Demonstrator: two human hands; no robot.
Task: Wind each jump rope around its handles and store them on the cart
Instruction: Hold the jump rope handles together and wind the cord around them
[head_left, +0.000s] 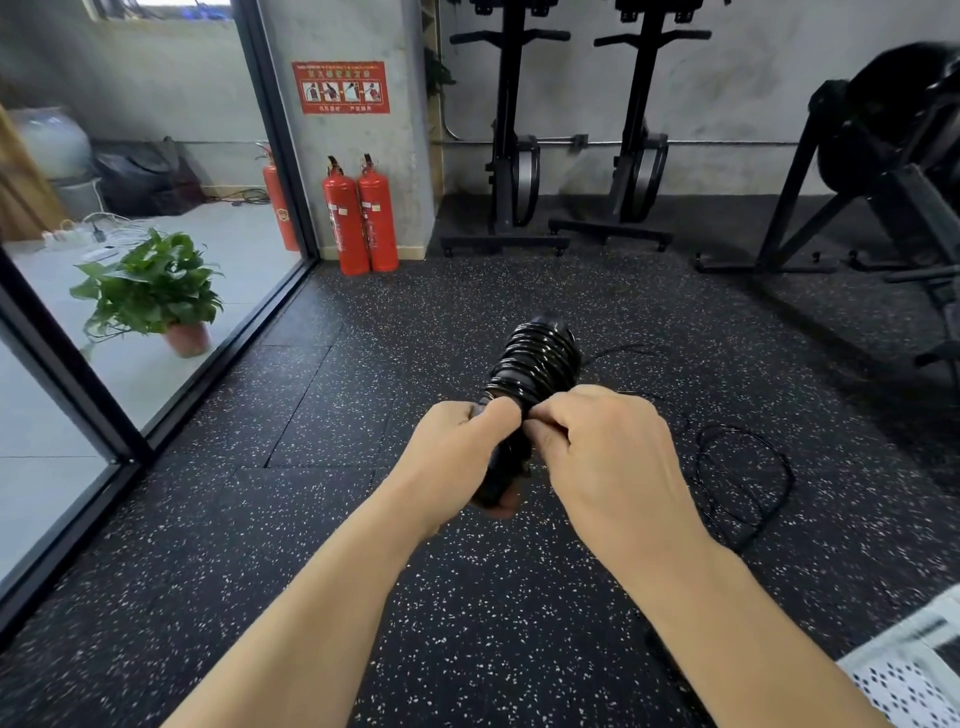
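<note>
Jump rope (535, 358) in black, held up in front of the person over a dark speckled gym floor (311, 519). Its two handles are bunched together and point away and upward, with many tight, glossy turns of cord wrapped round their upper half. The left hand (462, 447) has its fingers curled round the lower end of the handles, gripping them. The right hand (602, 447) is closed just beside it, fingertips pinching the cord where the winding meets the hands. More thin black cord (743, 467) lies in loose loops on the floor to the right; whether it is the unwound tail of this jump rope or a second one cannot be told. Judging by this, the winding looks well advanced but not finished, and storing has not begun: no cart is in view. Two red fire extinguishers (358, 218) stand against the far wall, a potted plant (150, 291) sits behind glass at left, and black exercise machines (571, 130) line the back.
</note>
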